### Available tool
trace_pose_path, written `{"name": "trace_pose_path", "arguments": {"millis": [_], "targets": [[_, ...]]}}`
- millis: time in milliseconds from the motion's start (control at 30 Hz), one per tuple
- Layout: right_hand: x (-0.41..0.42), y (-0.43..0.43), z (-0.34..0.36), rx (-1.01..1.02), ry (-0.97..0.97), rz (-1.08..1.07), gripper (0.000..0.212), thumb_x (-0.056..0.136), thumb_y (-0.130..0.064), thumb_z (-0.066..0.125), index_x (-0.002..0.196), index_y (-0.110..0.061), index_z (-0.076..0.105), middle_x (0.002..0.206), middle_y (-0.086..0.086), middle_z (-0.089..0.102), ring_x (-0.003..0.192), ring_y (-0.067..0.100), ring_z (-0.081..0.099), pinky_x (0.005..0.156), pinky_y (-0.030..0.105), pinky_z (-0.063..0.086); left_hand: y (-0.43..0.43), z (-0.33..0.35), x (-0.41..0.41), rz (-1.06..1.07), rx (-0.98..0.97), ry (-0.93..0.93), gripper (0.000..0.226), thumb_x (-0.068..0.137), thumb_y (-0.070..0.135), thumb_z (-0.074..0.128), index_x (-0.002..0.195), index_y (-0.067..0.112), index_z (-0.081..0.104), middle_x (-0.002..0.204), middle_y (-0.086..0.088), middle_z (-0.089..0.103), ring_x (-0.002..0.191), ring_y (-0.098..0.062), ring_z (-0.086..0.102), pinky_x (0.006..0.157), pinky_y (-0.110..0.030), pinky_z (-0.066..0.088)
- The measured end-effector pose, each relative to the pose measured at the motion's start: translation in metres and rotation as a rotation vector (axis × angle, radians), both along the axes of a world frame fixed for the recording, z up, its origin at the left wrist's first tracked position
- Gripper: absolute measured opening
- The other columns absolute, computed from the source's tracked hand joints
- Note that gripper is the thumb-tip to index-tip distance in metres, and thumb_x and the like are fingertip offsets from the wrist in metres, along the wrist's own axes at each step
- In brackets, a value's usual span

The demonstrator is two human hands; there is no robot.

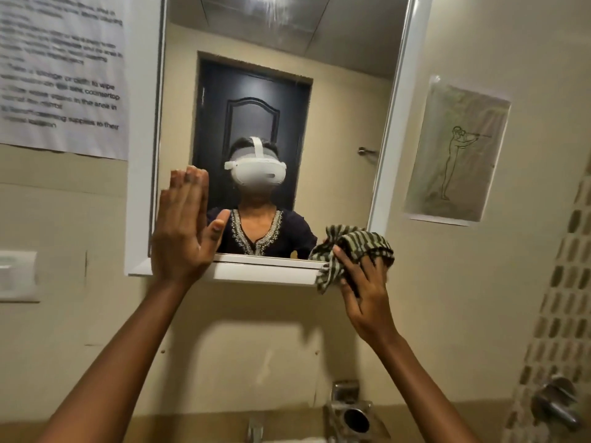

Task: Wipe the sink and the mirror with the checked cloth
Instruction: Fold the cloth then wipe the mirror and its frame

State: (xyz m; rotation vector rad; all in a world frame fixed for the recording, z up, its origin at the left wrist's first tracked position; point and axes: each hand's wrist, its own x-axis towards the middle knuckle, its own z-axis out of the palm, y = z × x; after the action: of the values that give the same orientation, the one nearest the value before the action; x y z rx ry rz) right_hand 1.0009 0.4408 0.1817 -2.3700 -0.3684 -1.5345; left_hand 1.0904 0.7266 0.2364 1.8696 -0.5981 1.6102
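Observation:
The mirror hangs on the wall in a white frame and reflects a person with a white headset. My left hand is flat and open, fingers together, pressed against the mirror's lower left corner. My right hand grips the bunched green-and-white checked cloth and holds it against the mirror's lower right corner and frame. The sink is almost fully out of view below; only the top of its tap shows at the bottom edge.
A printed paper notice hangs left of the mirror, a line drawing on the right. A metal holder sits on the wall below the mirror. A switch plate is at far left, a metal valve at lower right.

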Motion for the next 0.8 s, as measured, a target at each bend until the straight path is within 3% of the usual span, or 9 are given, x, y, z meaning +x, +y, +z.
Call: {"name": "trace_pose_path", "arguments": {"millis": [67,133,267,433,600,800], "targets": [[0.007,0.012,-0.01,-0.074,-0.059,-0.045,0.044,0.084,-0.011,0.044,0.126,-0.019,0.055,0.106,0.016,0.061,0.102,0.029,0.043,0.097,0.06,0.039,0.0,0.001,-0.002,-0.022,0.002,0.004,0.067,0.095,0.052,0.027,0.147,0.009,0.026,0.155,-0.01,0.025,0.146,-0.021,0.014,0.12,-0.026,0.006],[0.015,0.023,-0.019,-0.149,-0.098,-0.122,0.035,0.08,-0.012,0.043,0.112,-0.02,0.053,0.099,0.017,0.064,0.098,0.027,0.041,0.098,0.06,0.031,0.0,0.001,-0.003,-0.036,-0.007,0.0,0.068,0.095,0.053,0.025,0.147,0.009,0.024,0.155,-0.01,0.023,0.146,-0.022,0.014,0.12,-0.026,0.006],[0.025,0.033,-0.021,-0.284,-0.214,-0.168,0.042,0.071,-0.006,0.054,0.109,-0.022,0.052,0.096,0.009,0.066,0.097,0.025,0.043,0.103,0.051,0.02,0.0,0.001,-0.005,-0.046,-0.011,0.0,0.07,0.094,0.055,0.024,0.147,0.009,0.019,0.154,-0.005,0.019,0.145,-0.02,0.013,0.119,-0.028,0.008],[0.034,0.089,-0.015,-0.893,-0.123,-0.022,0.04,0.077,-0.012,0.051,0.113,-0.026,0.063,0.103,-0.003,0.067,0.103,0.019,0.055,0.106,0.046,0.032,-0.001,0.0,-0.003,-0.048,-0.001,-0.012,0.068,0.095,0.054,0.025,0.148,0.011,0.019,0.155,-0.008,0.021,0.146,-0.023,0.013,0.12,-0.024,0.004],[0.052,0.139,-0.013,-1.026,-0.112,-0.053,0.03,0.091,-0.017,0.044,0.102,-0.029,0.069,0.107,-0.009,0.069,0.111,0.015,0.06,0.109,0.044,0.035,0.002,-0.002,0.004,-0.067,-0.022,0.039,0.066,0.094,0.049,0.032,0.149,0.019,0.012,0.158,0.0,0.013,0.147,-0.015,0.006,0.12,-0.023,0.002],[0.036,0.074,0.001,-1.132,-0.212,-0.104,0.022,0.081,-0.008,0.061,0.097,-0.014,0.075,0.097,-0.006,0.074,0.1,0.014,0.066,0.1,0.041,0.049,0.006,0.0,0.003,-0.033,0.032,0.069,0.068,0.093,0.048,0.035,0.15,0.018,0.013,0.159,-0.004,0.014,0.147,-0.015,0.002,0.121,-0.032,0.004]]}}
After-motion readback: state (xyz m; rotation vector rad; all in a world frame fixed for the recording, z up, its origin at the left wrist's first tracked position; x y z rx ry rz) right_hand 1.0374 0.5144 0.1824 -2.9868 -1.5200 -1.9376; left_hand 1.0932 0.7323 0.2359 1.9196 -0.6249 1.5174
